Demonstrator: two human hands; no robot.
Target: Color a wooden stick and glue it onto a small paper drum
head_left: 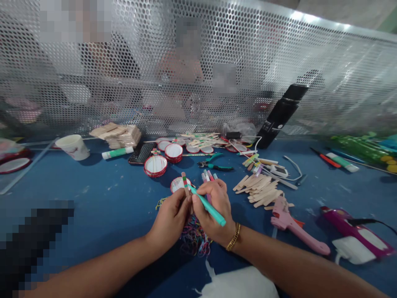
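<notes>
My left hand (169, 217) pinches a wooden craft stick (185, 183) that stands upright and carries red and green stripes. My right hand (214, 209) is closed round a teal marker (208, 205), its tip touching the stick, and several other markers (208, 176) stick out above its fingers. Under both hands lies a tangle of coloured rubber bands (194, 238). A small round red-rimmed lid (177, 184) sits just behind the stick.
Plain wooden sticks (259, 189) lie to the right, with a pink glue gun (293, 225) and a purple one (353, 231). Further back are red-rimmed lids (155, 165), pliers (214, 164), a paper cup (73, 147), a glue stick (118, 152), stacked sticks (116, 134), a black bottle (281, 116), and a perforated metal screen (328, 62).
</notes>
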